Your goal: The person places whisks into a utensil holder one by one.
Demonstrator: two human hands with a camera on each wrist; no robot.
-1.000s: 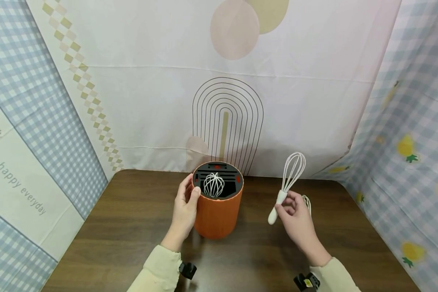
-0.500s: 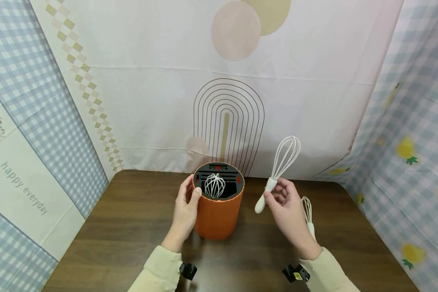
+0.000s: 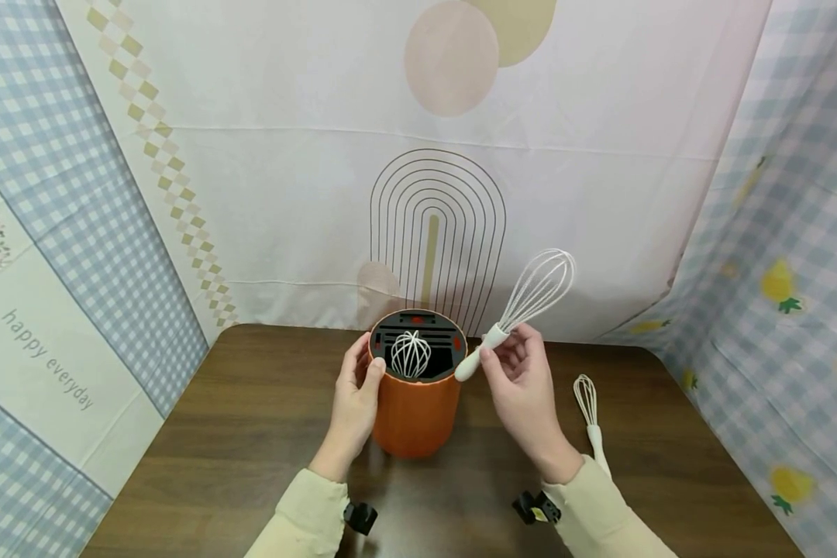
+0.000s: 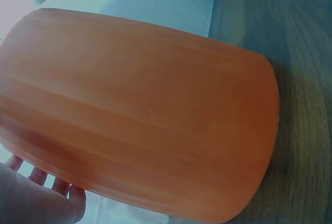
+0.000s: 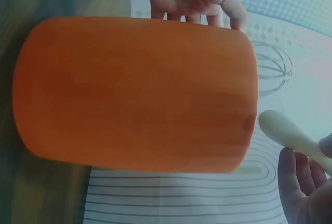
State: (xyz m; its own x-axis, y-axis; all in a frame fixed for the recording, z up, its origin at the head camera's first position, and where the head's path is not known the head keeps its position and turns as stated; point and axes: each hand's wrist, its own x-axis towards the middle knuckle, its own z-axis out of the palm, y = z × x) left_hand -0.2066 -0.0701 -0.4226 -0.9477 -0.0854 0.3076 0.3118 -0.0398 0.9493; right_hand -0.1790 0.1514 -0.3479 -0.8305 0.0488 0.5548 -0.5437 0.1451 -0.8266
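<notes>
An orange utensil holder [image 3: 417,418] with a black slotted insert stands upright on the table. My left hand [image 3: 353,395] grips its left side near the rim, thumb at the front edge and fingers round the side. The wires of one whisk [image 3: 410,356] poke up from the holder's opening; its handle is hidden inside. My right hand [image 3: 530,391] pinches a second white whisk [image 3: 498,335] by the handle, tilted with its wire head up to the right. In the right wrist view, the end of that whisk's handle [image 5: 285,131] points at the holder's rim.
A third, smaller whisk [image 3: 595,438] lies on the dark wooden table [image 3: 265,434], right of my right hand and partly behind the sleeve. A patterned white cloth [image 3: 293,194] hangs at the table's back edge, with checked cloths at both sides.
My right hand has carried the whisk leftward and up to the holder's right rim, tilting it further over. This uncovers the whisk on the table. My left hand stays on the holder.
</notes>
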